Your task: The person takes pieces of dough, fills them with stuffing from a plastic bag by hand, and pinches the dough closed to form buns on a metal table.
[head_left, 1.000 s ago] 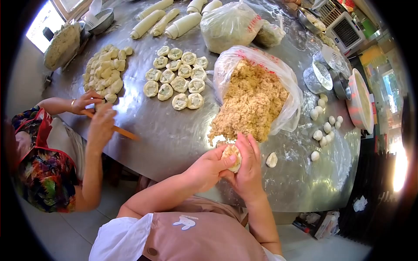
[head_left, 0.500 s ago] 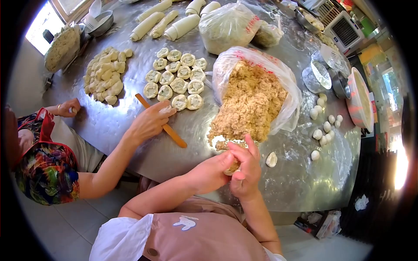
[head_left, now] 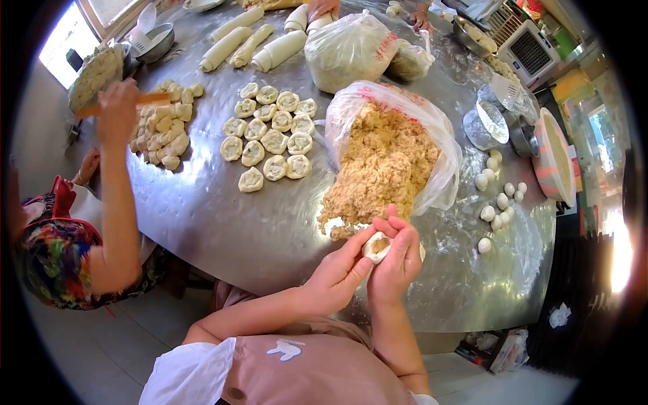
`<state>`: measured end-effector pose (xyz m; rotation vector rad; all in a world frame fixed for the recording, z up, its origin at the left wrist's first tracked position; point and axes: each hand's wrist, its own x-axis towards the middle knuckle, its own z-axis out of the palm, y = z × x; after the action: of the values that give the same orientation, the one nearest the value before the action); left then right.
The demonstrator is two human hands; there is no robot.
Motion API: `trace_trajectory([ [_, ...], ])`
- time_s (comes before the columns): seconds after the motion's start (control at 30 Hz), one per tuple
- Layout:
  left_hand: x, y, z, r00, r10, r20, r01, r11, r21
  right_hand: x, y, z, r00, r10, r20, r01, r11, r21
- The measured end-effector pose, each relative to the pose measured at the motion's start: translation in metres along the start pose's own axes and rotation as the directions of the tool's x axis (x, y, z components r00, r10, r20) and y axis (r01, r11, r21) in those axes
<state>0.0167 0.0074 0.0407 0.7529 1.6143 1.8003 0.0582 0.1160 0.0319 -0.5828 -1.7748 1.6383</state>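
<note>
My left hand [head_left: 339, 273] and my right hand [head_left: 395, 264] meet above the near edge of the metal table [head_left: 283, 236]. Between them they cup a filled dough bun [head_left: 376, 248], white dough closing round a brown filling. The fingers of both hands curl about its sides, and some of the brown filling still shows at the top. Just beyond my fingertips lies a big heap of crumbly brown filling [head_left: 385, 162], spilling out of a clear plastic bag [head_left: 442, 182]. A pale dough edge peeks out behind my right hand.
Rows of filled dough rounds [head_left: 274, 140] lie left of the bag. A co-worker's hand [head_left: 118, 111] holds a wooden stick [head_left: 154, 98] over cut dough pieces [head_left: 162, 138]. Small white balls [head_left: 487, 213] sit at right near a metal pot [head_left: 486, 125]. Dough rolls [head_left: 279, 50] lie behind.
My hands have come together round the dough, which is now more gathered over its filling. The co-worker's stick has moved up and left. Another round lies in front, and other people's hands appear behind.
</note>
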Motion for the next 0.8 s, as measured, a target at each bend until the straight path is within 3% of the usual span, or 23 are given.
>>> trace_trajectory([
  [0.1, 0.0, -0.014, 0.002, 0.993, 0.073, -0.094, -0.082, 0.993, -0.091, -0.009, -0.013, 0.01, 0.998, 0.058, 0.013, -0.059, 0.991, 0.117],
  [0.2, 0.004, -0.015, -0.005, 0.951, 0.297, -0.09, -0.276, 0.942, 0.19, -0.016, -0.02, 0.028, 0.998, 0.049, 0.045, -0.056, 0.981, 0.185],
  [0.3, 0.005, -0.02, -0.003, 0.916, 0.381, -0.126, -0.323, 0.886, 0.334, -0.019, -0.013, 0.027, 0.988, 0.092, 0.121, -0.119, 0.961, 0.248],
  [0.33, 0.008, -0.022, -0.007, 0.923, 0.378, -0.064, -0.335, 0.876, 0.346, -0.02, -0.01, 0.024, 0.983, 0.108, 0.148, -0.145, 0.953, 0.266],
  [0.4, 0.015, -0.024, -0.017, 0.928, 0.368, 0.055, -0.361, 0.857, 0.367, -0.023, -0.006, 0.014, 0.949, 0.22, 0.227, -0.259, 0.953, 0.159],
  [0.43, 0.013, -0.022, -0.013, 0.932, 0.363, 0.0, -0.344, 0.883, 0.318, -0.022, -0.005, 0.008, 0.923, 0.277, 0.265, -0.312, 0.945, 0.101],
  [0.53, 0.007, -0.014, -0.002, 0.948, 0.283, -0.142, -0.254, 0.948, 0.194, -0.016, -0.002, 0.0, 0.956, 0.234, 0.174, -0.218, 0.97, -0.108],
  [0.63, 0.011, -0.016, -0.005, 0.977, 0.114, -0.182, -0.1, 0.991, 0.084, -0.008, 0.003, 0.004, 0.997, -0.045, 0.063, 0.055, 0.986, -0.156],
  [0.67, 0.013, -0.024, -0.007, 0.987, 0.056, -0.152, -0.053, 0.998, 0.025, -0.011, 0.0, 0.002, 0.996, 0.047, 0.082, -0.03, 0.98, -0.198],
  [0.73, 0.017, -0.03, 0.002, 0.992, -0.028, -0.122, 0.007, 0.985, -0.171, -0.016, -0.005, 0.011, 0.96, -0.17, 0.224, 0.22, 0.95, -0.222],
  [0.77, 0.015, -0.029, 0.001, 0.999, -0.018, -0.05, 0.008, 0.983, -0.181, -0.018, -0.005, 0.014, 0.918, -0.269, 0.29, 0.338, 0.915, -0.222],
  [0.8, 0.011, -0.027, -0.002, 1.0, -0.01, 0.025, 0.014, 0.981, -0.192, -0.014, -0.002, 0.007, 0.908, -0.191, 0.374, 0.27, 0.948, -0.17],
])
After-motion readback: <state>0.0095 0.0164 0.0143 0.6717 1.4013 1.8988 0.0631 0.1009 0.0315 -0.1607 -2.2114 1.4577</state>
